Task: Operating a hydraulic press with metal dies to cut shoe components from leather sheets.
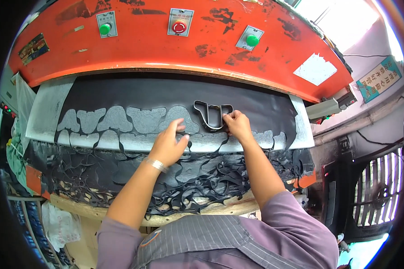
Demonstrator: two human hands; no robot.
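My right hand (238, 125) pinches the right side of a metal cutting die (210, 129), a bent steel outline with bars across its inside. The die rests on a black sheet, perhaps leather (143, 92), spread over a pale metal-grey board (49, 110). To the left of it, my left hand (169, 144) hovers near the sheet's front edge, fingers apart and holding nothing. Rows of die-shaped openings (146, 120) run through the sheet left of the die, with the pale board showing in them. Narrow black strips remain between these openings.
Behind the board stands an orange machine beam (143, 49) with a red button (179, 28) and two green buttons (252, 41). Tangled black scraps (211, 172) hang along the near edge above a wooden rail (224, 206). A fan (381, 193) stands at right.
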